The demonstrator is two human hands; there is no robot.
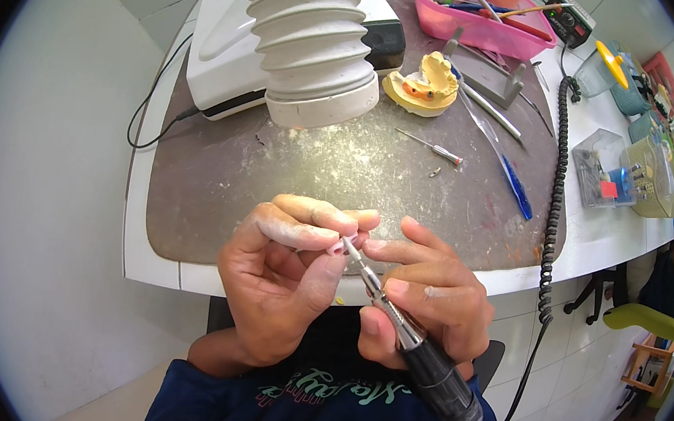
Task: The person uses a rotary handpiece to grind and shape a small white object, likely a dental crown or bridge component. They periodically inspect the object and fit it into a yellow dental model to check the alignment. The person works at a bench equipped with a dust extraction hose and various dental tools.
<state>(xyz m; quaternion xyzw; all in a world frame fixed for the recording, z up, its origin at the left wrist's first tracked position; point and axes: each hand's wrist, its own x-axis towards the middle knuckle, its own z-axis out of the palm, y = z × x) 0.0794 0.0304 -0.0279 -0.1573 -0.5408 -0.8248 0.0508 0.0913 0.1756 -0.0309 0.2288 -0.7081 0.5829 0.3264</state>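
Two bare hands came together at lower centre in the head view: the left hand (278, 278) pinched a small pinkish-white piece (338, 249), and the right hand (442, 294) grasped a black-and-silver rotary handpiece (423, 358), its tip at the piece. A loosened pinch could have dropped the piece; a skidding tip could have nicked the left fingers; a snagged coiled black cable (551, 231), right of centre, could have jerked the handpiece.
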